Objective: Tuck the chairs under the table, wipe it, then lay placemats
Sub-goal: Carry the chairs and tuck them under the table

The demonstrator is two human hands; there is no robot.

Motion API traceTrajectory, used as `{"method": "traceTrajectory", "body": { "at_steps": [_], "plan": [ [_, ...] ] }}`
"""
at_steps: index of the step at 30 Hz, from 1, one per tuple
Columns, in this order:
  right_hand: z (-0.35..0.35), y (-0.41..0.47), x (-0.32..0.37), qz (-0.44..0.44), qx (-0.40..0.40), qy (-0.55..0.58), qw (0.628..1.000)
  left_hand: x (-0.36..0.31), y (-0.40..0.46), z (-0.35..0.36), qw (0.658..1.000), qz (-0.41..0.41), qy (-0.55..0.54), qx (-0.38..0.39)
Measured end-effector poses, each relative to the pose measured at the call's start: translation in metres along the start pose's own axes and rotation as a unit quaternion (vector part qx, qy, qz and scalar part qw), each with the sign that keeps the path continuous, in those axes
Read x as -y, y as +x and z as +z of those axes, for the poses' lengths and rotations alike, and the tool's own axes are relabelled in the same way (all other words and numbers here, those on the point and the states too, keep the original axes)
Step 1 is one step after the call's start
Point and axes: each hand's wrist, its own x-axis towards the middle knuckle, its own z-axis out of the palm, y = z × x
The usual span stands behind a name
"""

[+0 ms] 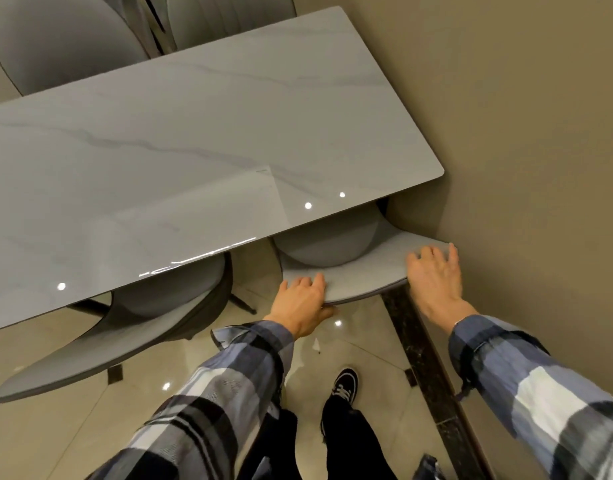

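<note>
A glossy grey marble-look table (201, 133) fills the upper left. A grey padded chair (360, 271) stands at its near right corner, seat partly under the tabletop, its curved backrest facing me. My left hand (303, 299) grips the backrest's left end, fingers on top and thumb underneath. My right hand (435, 275) lies over the backrest's right end with its fingers curved over the top edge. A second grey chair (135, 327) sits to the left, its seat partly under the table.
A beige wall (523, 133) runs close along the right, next to the chair. Two more grey chairs (66, 46) stand at the table's far side. The floor is shiny beige tile (55, 427) with a dark strip by the wall. My shoe (345, 384) is below.
</note>
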Motion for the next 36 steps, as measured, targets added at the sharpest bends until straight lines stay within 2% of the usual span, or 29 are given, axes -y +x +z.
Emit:
{"method": "traceTrajectory", "body": {
  "at_steps": [6, 10, 13, 17, 21, 26, 36],
  "plan": [
    [0.000, -0.009, 0.020, 0.053, -0.051, 0.021, 0.997, 0.009, -0.033, 0.016, 0.998, 0.015, -0.026, -0.055],
    [-0.002, -0.019, 0.045, 0.073, -0.047, 0.037, 0.996, 0.017, -0.041, 0.021, 0.997, 0.007, -0.050, -0.051],
    [-0.005, -0.020, 0.044, 0.069, -0.028, 0.028, 0.997, 0.017, -0.031, 0.015, 0.998, 0.020, -0.025, -0.059],
    [0.002, -0.015, 0.019, 0.031, -0.023, 0.014, 0.999, 0.007, -0.010, 0.008, 0.998, 0.023, -0.019, -0.064],
    [0.015, 0.001, -0.003, -0.044, -0.026, 0.028, 0.998, 0.004, 0.006, 0.011, 0.998, 0.030, 0.024, -0.050],
    [0.024, 0.024, -0.008, -0.143, -0.130, 0.066, 0.979, 0.013, 0.020, 0.013, 0.999, 0.011, 0.017, -0.045],
    [0.020, 0.033, -0.007, -0.150, -0.159, 0.077, 0.973, 0.011, 0.021, -0.004, 0.998, 0.003, 0.052, -0.042]
  ]
}}
